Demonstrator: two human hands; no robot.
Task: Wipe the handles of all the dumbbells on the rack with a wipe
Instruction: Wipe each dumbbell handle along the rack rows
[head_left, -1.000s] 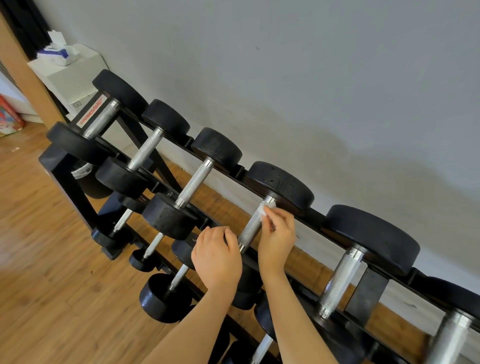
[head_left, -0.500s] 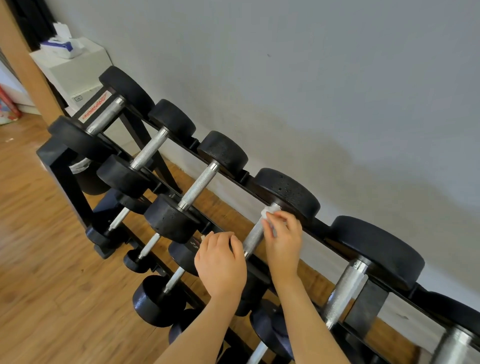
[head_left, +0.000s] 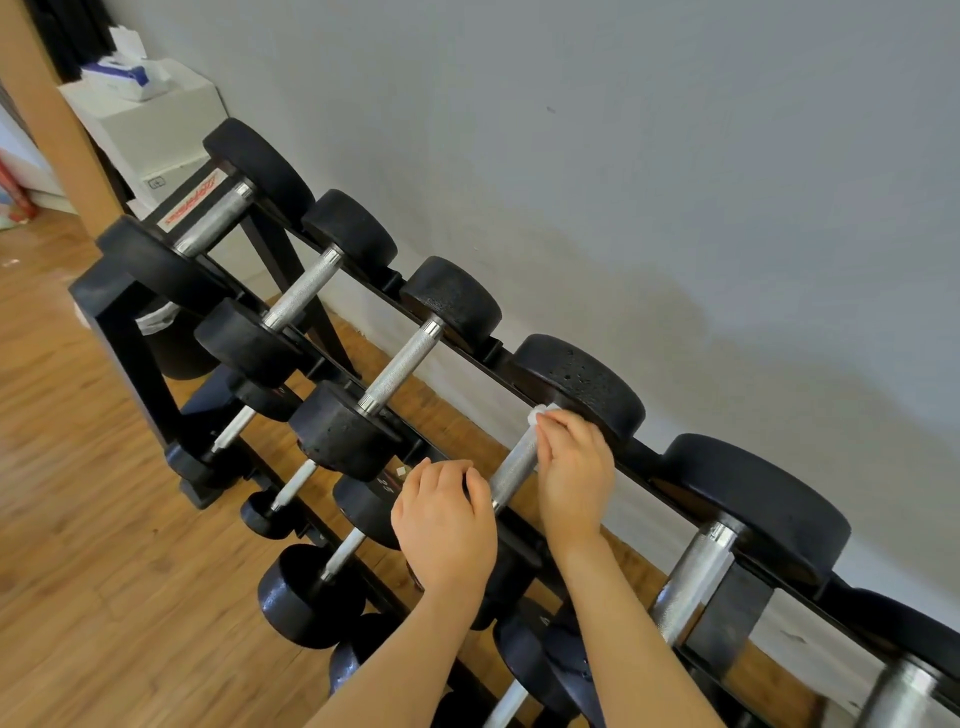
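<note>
A black rack (head_left: 119, 322) holds several black dumbbells with knurled silver handles in tiers. My right hand (head_left: 574, 475) presses a small white wipe (head_left: 537, 414) against the top end of one upper-tier dumbbell's handle (head_left: 514, 467), next to its far head (head_left: 579, 387). My left hand (head_left: 444, 522) is cupped over the near head of that same dumbbell, hiding it. Other upper-tier handles lie to the left (head_left: 402, 366) and to the right (head_left: 693, 584).
A grey wall runs close behind the rack. A white box (head_left: 150, 122) with a pack of wipes (head_left: 124, 73) on it stands at the far left end. Wooden floor lies in front and to the left. Lower tiers hold smaller dumbbells (head_left: 306, 595).
The view has shifted slightly; my right hand with the wipe stays at the top of the handle, and my left hand keeps its hold on the near head.
</note>
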